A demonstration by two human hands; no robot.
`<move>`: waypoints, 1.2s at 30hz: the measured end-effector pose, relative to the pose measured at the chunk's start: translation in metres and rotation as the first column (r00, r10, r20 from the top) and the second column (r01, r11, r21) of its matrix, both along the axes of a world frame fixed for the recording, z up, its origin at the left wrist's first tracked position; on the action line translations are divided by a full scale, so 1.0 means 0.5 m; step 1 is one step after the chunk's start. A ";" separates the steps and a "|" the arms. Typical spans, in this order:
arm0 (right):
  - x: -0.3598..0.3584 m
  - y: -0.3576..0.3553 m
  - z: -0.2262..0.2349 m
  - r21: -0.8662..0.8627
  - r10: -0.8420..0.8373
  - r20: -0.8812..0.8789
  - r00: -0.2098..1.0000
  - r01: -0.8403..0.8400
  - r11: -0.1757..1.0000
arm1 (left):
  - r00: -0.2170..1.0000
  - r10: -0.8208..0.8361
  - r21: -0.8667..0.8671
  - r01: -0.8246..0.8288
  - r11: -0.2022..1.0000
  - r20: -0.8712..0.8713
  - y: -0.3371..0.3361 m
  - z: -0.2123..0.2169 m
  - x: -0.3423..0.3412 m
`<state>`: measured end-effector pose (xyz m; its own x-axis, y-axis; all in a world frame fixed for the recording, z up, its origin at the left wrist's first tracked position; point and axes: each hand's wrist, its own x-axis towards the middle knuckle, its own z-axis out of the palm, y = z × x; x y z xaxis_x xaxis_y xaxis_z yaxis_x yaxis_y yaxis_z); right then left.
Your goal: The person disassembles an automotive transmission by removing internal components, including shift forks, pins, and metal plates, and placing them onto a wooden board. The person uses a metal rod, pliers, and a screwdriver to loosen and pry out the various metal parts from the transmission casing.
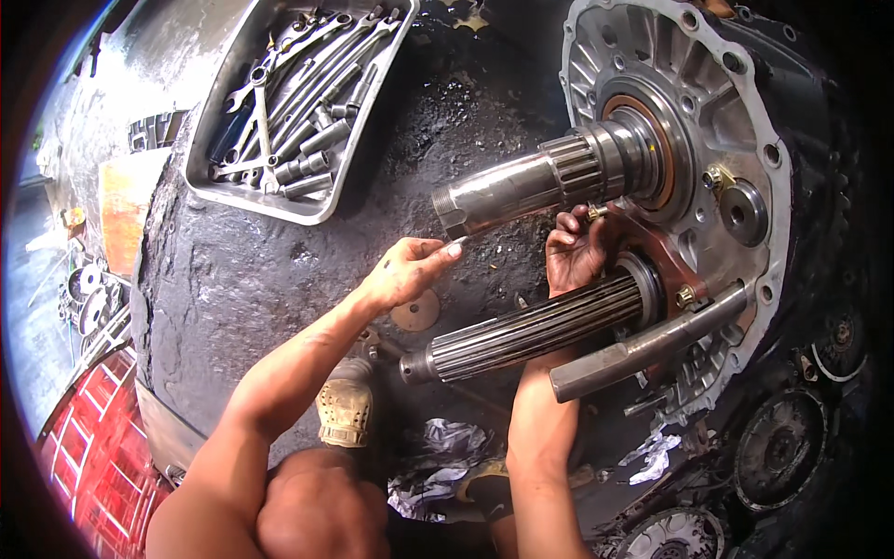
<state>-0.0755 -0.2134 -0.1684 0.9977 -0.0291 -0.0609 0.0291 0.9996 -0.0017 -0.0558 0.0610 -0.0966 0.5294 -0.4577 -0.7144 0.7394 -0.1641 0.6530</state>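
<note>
A large gearbox housing [684,121] stands at the right, with a thick splined shaft [521,186] jutting leftward from its bearing. Just beneath the tip of that shaft is my left hand [410,270], thumb and fingers pinched together; what they hold, if anything, cannot be made out. My right hand [575,250] reaches up behind a second, finely splined shaft [540,331]. Its curled fingertips are on a small brass-coloured bolt [597,212] at the edge of a reddish-brown plate [656,247]. Another bolt [686,296] sits lower on this plate. A plain metal rod [643,345] projects below.
A metal tray [321,216] of wrenches and sockets lies on the dark, greasy ground at upper left. A round metal disc [415,310] is near my left wrist. My shoe [343,410], crumpled wrappers [442,447], and greasy round parts [780,449] surround the work. Red crates [102,438] stand at left.
</note>
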 end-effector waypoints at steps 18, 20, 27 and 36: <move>0.014 0.021 0.006 -0.289 -0.054 -0.118 0.992 0.018 0.957 | 0.994 -0.073 0.027 0.071 0.997 0.078 0.013 -0.021 -0.014; 0.013 0.034 0.026 -0.448 -0.195 -0.279 0.940 0.052 0.893 | 0.996 -0.077 0.022 0.076 0.997 0.051 0.018 -0.018 -0.011; 0.014 0.041 0.031 -0.230 -0.088 -0.216 0.972 0.037 0.973 | 0.993 -0.092 0.037 0.090 0.995 0.072 0.019 -0.028 -0.013; 0.023 0.072 0.062 -0.317 -0.123 -0.303 0.945 0.022 0.948 | 0.992 -0.108 0.064 0.104 0.993 0.071 0.026 -0.026 -0.013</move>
<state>-0.0640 -0.1776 -0.1372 0.9224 -0.1685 -0.3476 0.0489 0.9435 -0.3277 -0.0623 0.0737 -0.1098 0.5329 -0.4714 -0.7027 0.6653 -0.2797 0.6922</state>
